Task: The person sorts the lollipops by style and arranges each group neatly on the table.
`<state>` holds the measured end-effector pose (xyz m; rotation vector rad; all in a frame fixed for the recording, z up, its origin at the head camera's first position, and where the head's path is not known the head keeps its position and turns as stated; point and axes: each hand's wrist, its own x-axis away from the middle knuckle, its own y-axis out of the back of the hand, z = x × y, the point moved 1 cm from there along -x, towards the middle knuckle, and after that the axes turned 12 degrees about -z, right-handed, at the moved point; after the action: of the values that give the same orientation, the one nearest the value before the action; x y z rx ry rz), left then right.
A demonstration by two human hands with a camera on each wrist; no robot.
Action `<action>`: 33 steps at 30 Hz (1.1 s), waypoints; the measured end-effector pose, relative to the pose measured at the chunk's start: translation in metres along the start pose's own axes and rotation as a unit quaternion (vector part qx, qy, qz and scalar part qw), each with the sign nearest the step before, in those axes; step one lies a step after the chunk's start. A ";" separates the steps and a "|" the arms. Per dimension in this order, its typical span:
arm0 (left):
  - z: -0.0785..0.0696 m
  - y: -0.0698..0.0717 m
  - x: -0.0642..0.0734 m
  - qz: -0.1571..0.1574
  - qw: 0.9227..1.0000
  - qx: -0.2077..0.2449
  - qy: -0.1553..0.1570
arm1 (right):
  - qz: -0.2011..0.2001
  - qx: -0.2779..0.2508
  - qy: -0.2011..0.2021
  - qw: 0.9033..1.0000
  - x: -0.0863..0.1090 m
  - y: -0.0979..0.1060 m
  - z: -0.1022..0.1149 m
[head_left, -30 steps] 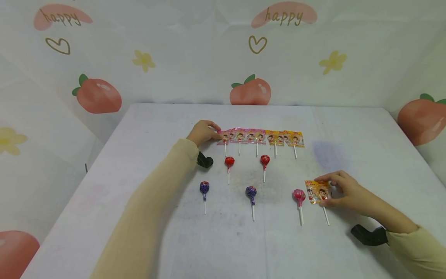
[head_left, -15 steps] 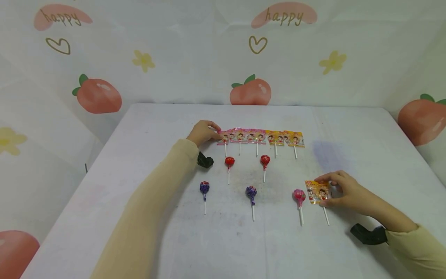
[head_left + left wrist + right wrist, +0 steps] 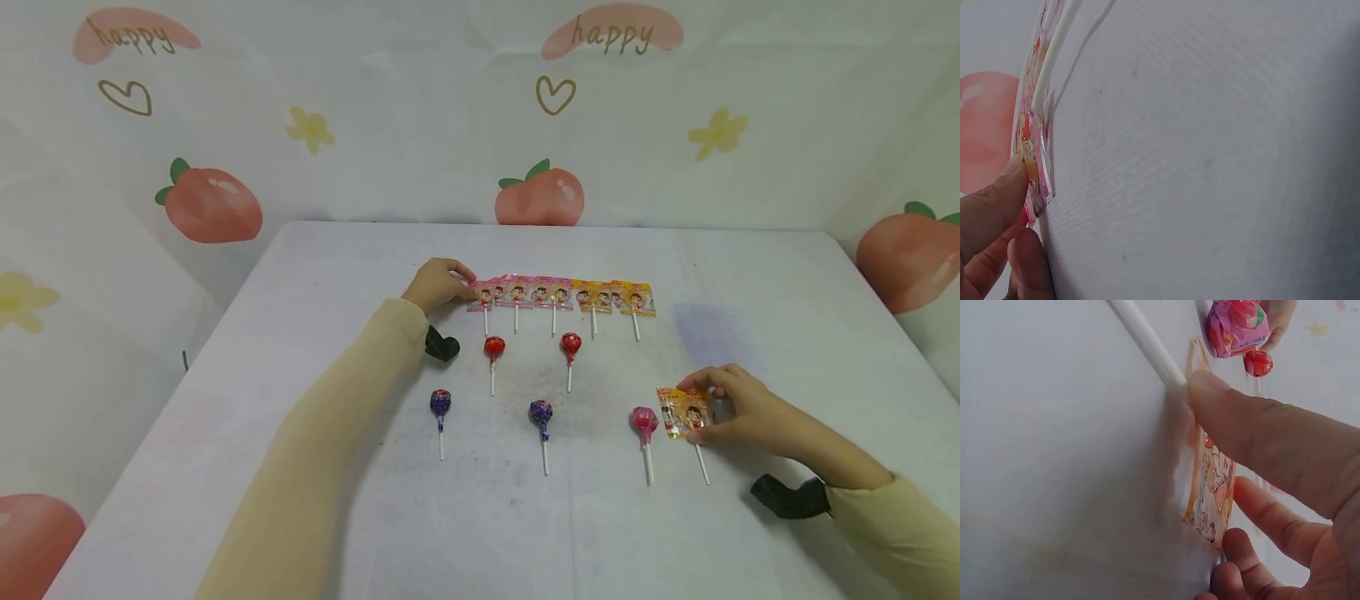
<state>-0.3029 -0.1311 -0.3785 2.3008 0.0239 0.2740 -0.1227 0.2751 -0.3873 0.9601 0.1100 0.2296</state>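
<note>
My left hand (image 3: pixel 438 286) is at the left end of a back row of flat-wrapped lollipops. Its thumb and fingers pinch the wrapper edge of a pink-wrapped lollipop (image 3: pixel 483 294), whose printed wrapper (image 3: pixel 1027 134) shows edge-on in the left wrist view. Nearer the front right, my right hand (image 3: pixel 738 412) grips a yellow-wrapped lollipop (image 3: pixel 684 414) between thumb and fingers, its white stick (image 3: pixel 1147 344) pointing away from the palm. Right beside that wrapper lies a round pink lollipop (image 3: pixel 644 421). Fingertips behind both wrappers are partly hidden.
Along the back row lie more pink lollipops (image 3: pixel 553 293) and yellow lollipops (image 3: pixel 636 298). Two red lollipops (image 3: pixel 494 347) lie before them, two purple lollipops (image 3: pixel 440 403) closer still. A peach-printed cloth (image 3: pixel 420 108) hangs behind the white table (image 3: pixel 465 533).
The right wrist and sleeve have shifted very slightly. Both hands keep their hold, and the lollipops lie where they were.
</note>
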 end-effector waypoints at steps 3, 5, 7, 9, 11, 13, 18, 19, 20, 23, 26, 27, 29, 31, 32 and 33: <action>0.001 0.000 -0.001 -0.001 1.000 0.000 0.001 | 0.008 -0.004 -0.003 1.000 -0.002 0.001 0.000; 0.000 0.000 -0.001 0.001 1.000 0.002 0.000 | 0.011 -0.003 -0.002 1.000 -0.004 0.001 0.000; 0.000 0.000 -0.001 0.001 1.000 0.001 -0.002 | 0.012 -0.003 0.001 1.000 -0.005 0.002 0.000; 0.000 0.000 -0.001 0.002 1.000 0.000 -0.002 | 0.014 -0.004 0.004 1.000 -0.006 0.002 0.000; 0.000 0.001 -0.001 0.002 1.000 -0.001 -0.001 | 0.018 -0.008 0.003 1.000 -0.008 0.003 0.000; 0.000 0.001 -0.001 0.001 1.000 -0.001 0.000 | 0.027 -0.015 -0.002 1.000 -0.010 0.004 0.000; -0.001 0.001 0.000 0.003 1.000 0.001 0.001 | 0.049 -0.022 -0.011 0.998 -0.014 0.005 0.001; -0.001 0.001 0.001 0.003 1.000 0.003 0.002 | 0.052 -0.022 -0.010 0.998 -0.015 0.006 0.001; -0.001 0.001 0.001 0.003 1.000 0.004 0.002 | 0.054 -0.022 -0.009 0.998 -0.016 0.006 0.001; -0.001 0.002 0.002 0.002 1.000 0.005 0.001 | 0.059 -0.025 -0.008 0.998 -0.017 0.006 0.001; -0.001 0.002 0.002 0.002 1.000 0.003 0.001 | 0.066 -0.029 -0.013 0.997 -0.018 0.006 0.001; -0.001 0.002 0.001 0.002 1.000 0.002 0.000 | 0.068 -0.030 -0.014 0.997 -0.018 0.006 0.001; -0.001 0.002 0.002 0.002 1.000 0.001 -0.001 | 0.069 -0.029 -0.014 0.997 -0.018 0.006 0.001; -0.001 0.002 0.001 0.001 1.000 0.001 -0.002 | 0.070 -0.028 -0.013 0.997 -0.019 0.006 0.001; -0.002 0.002 0.001 0.001 1.000 0.001 -0.003 | 0.069 -0.029 -0.012 0.997 -0.019 0.006 0.001; -0.002 0.002 0.001 0.001 1.000 0.001 -0.003 | 0.070 -0.030 -0.012 0.997 -0.019 0.006 0.001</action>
<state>-0.3023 -0.1312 -0.3757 2.3043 0.0187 0.2679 -0.1413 0.2730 -0.3822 0.9118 0.0135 0.3479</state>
